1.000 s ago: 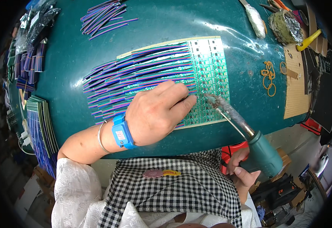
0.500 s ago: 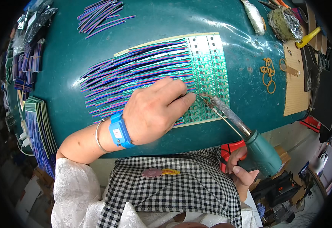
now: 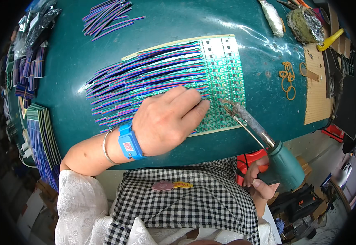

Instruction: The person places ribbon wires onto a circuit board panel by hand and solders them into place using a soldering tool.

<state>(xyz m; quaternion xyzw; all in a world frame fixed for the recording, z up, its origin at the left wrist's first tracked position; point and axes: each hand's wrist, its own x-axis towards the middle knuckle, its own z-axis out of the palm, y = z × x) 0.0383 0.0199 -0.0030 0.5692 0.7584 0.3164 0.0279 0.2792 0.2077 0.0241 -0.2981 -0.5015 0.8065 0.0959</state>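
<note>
My left hand lies over the circuit board panel, thumb and forefinger drawn close together near the right-hand ends of the multicoloured ribbon wires. That grip is narrow, but the hand hides whatever it pinches, so I cannot tell whether it has a wire. My right hand holds the green soldering gun by its handle, fingers curled round it.

The panel lies flat on the green surface, with wires in rows over its left part. The gun's tip slants in over the board, just beside the left fingertips; whether it touches a pad is too small to make out.

The step in hand looks to me like soldering wire ends. To do it well, I would lay each end square on its pad, let the thin metal tube feed only a little solder, lift cleanly so neighbouring joints don't bridge, and mind those fingertips.
</note>
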